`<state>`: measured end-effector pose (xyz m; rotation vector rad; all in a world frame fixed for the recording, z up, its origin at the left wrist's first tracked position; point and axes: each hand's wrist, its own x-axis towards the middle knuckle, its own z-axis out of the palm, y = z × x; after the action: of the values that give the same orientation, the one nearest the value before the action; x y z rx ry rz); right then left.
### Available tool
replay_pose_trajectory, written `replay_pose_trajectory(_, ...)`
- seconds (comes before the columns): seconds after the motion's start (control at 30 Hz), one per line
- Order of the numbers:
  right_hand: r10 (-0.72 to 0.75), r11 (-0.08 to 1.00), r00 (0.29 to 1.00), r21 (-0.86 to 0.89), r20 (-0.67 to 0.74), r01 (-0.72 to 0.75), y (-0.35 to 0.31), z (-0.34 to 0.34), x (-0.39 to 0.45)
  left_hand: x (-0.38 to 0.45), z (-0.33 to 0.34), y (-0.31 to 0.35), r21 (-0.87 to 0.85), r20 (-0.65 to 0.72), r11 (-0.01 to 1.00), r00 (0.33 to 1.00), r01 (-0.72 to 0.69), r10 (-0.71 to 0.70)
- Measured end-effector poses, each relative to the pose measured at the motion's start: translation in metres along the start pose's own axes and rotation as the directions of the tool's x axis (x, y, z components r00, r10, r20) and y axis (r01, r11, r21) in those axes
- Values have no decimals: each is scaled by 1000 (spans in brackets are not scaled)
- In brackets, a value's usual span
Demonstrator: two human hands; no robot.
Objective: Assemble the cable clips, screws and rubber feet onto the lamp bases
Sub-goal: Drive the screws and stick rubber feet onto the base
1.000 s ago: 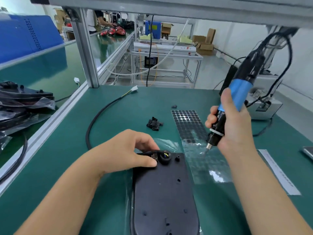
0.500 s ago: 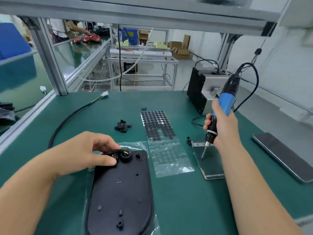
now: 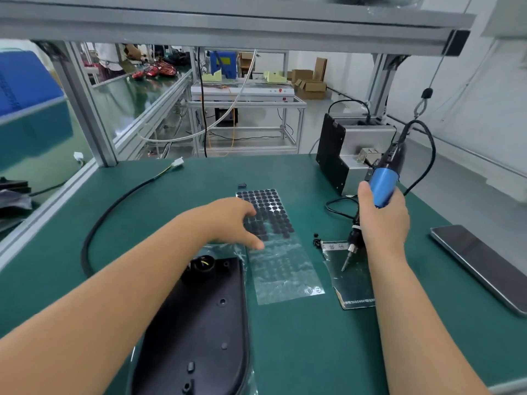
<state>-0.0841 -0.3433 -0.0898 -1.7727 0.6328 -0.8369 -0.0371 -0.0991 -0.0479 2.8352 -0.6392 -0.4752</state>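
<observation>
Head view gives me the whole green counter (image 3: 299,337). My left hand (image 3: 231,220) hangs over the sheet of rubber feet (image 3: 266,212) with its fingers loosely spread and holding nothing; whether the fingertips touch the sheet I cannot tell. My right hand (image 3: 383,220) is wrapped round the blue electric screwdriver (image 3: 382,186), bit pointing down over a dark card (image 3: 353,277) that lies right of the sheet. A few small black bits, probably screws (image 3: 316,240), sit just beside the card's far end.

The lamp base (image 3: 196,323) lies flat and near me on its plastic bag (image 3: 228,248), underside up, with the round cable fitting (image 3: 204,263) at its far end and the black cable (image 3: 114,212) looping away to the left. The sheet sits just to the right of that far end.

I judge the feet to be light, soft and sticky-backed, so each one should be peeled from its edge with a fingernail rather than squeezed flat, and carried by the rim to keep the adhesive clean. The clear backing looks thin and floppy and may lift with the foot unless it is pinned down. The base looks stiff, smooth and fairly heavy; I would steady it by its rim, not by the fitting. The screws are tiny and likely to roll.
</observation>
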Motion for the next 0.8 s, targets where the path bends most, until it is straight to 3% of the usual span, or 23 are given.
replay_pose_trajectory(0.13, -198, 937, 958, -326, -205, 124, -5, 1, -6, 27, 8, 2, 98, 92, 995, 995, 13, -23)
replay_pose_trajectory(0.23, -414, 893, 884, -281, -216, 350, -14, 8, -18, 34, 10, 0, 92, 65, 996, 998, 6, -12)
replay_pose_trajectory(0.3, -555, 826, 831, -142, -30, 546, -17, 17, -27, 35, 12, -4, 67, 24, 998, 1000, -9, 8)
replay_pose_trajectory(0.37, -566, 773, 737, -72, 369, 630, -21, 30, -34, 34, 15, -7, 35, -35, 999, 999, -27, 28)
replay_pose_trajectory(0.43, -393, 708, 570, -157, 722, 688, -20, 47, -38, 35, 18, -8, 12, -81, 999, 996, -33, 33)
replay_pose_trajectory(0.5, -250, 629, 475, -231, 844, 742, -21, 61, -38, 35, 19, -9, 6, -108, 1000, 994, -22, 23)
replay_pose_trajectory(0.6, -262, 593, 482, -255, 836, 764, -22, 71, -36, 37, 21, -11, -14, -151, 1000, 988, -16, 13)
replay_pose_trajectory(0.8, -298, 674, 547, -234, 782, 701, -12, 75, -38, 35, 21, -15, -178, -210, 983, 978, -47, 8)
